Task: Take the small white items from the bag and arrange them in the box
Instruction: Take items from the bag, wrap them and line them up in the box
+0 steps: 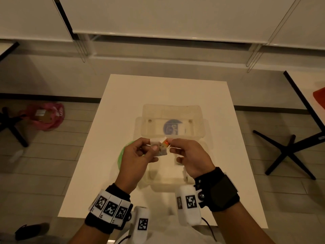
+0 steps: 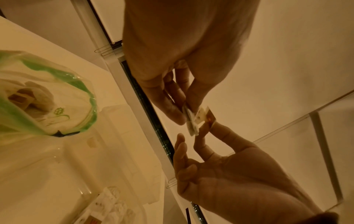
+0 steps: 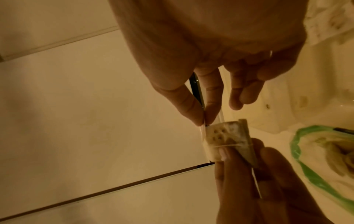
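My left hand (image 1: 136,156) pinches a small white packet (image 1: 161,147) above the clear box (image 1: 173,110); my right hand (image 1: 189,156) pinches its tag end. If I tug unevenly, the tag could tear off, or the packet drop beside the bag (image 2: 47,97)

Both hands pinching white packet (image 3: 220,139) (bag nearby)

On your left hand (image 1: 135,159) side, the wrist carries a black band faced with white plates printed with black square codes. Behind your right hand (image 1: 190,155), a wide black strap fastens with a visible bolt to a white coded housing; thin black cables trail from both.
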